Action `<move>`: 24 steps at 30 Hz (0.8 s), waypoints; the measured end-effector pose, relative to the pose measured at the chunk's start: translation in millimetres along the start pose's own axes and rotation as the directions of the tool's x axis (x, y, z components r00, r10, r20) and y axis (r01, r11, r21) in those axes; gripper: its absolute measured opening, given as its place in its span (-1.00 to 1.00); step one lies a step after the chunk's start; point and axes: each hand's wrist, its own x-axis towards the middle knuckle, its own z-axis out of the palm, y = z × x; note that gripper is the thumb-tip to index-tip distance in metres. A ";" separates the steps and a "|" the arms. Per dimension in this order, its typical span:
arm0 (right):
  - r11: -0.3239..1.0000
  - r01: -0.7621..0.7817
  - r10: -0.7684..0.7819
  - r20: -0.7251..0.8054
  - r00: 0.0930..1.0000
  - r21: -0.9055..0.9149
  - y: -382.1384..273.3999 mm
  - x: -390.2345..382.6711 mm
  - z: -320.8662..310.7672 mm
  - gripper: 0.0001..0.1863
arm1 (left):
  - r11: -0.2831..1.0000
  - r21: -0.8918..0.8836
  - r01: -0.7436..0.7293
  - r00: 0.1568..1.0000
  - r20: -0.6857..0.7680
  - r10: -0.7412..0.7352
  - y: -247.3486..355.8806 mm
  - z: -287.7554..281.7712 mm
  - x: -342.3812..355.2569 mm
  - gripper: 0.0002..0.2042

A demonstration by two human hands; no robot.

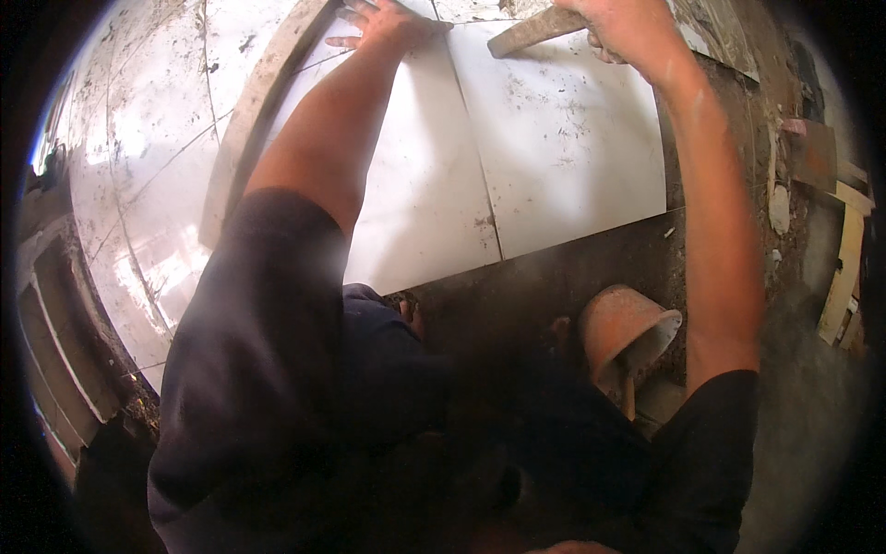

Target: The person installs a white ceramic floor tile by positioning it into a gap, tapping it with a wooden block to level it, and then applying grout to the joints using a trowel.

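Note:
My left hand (392, 28) lies with fingers spread on white, dirt-specked floor tiles (415, 185) at the top of the view. To its right, my right hand (632, 32) is closed round a piece of wood shaped like a tool handle (535, 33). Its blunt end points left, just over or touching another white tile (572, 129); which of these I cannot tell. Whatever is at its other end is hidden by the hand and the picture's edge. A dark joint runs between the two tiles.
A long wooden batten (258, 120) lies on the tiles left of my left arm. Near my legs, an orange bucket (623, 323) leans on dark soil (554, 254) beyond the tiles' near edge. Wood scraps (844, 258) lie far right; long grey pieces (69, 323) rest far left.

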 end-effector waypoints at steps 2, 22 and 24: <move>1.000 0.024 -0.024 0.000 1.000 -0.004 -1.0 7.5 7.2 -0.46 | 1.000 -0.028 0.011 0.999 -0.038 -0.012 -2.0 -6.8 1.5 0.30; 0.994 -0.046 0.051 -0.053 0.997 0.098 -10.0 -8.9 13.5 -0.59 | 0.770 0.418 -0.482 0.591 -0.494 0.637 -107.8 109.4 39.2 -0.28; 0.978 -0.199 0.203 -0.072 0.976 0.062 -20.8 -20.5 1.4 -0.60 | 0.756 0.550 -0.355 0.678 -0.406 0.613 -112.1 108.3 29.6 -0.23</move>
